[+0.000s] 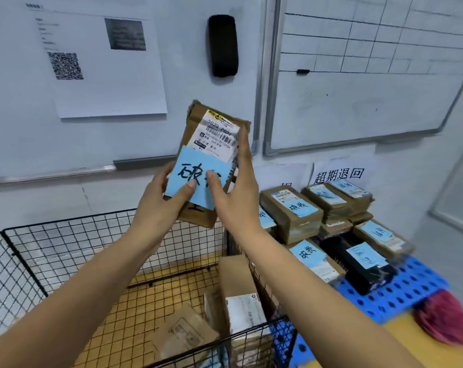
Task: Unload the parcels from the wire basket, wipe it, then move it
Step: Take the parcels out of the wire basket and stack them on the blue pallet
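Brown parcel (pixel 211 144) raised above the black wire basket (pixel 65 251).
It stands upright, with a white label and blue note; other cardboard parcels (pixel 238 296) lie inside the basket.

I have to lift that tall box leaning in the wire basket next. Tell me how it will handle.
The tall cardboard box looks stiff, so it should keep its shape when gripped. It leans upright against the wire basket wall, so it may tip once nudged. Its plain cardboard faces probably are not slippery; its weight cannot be judged.
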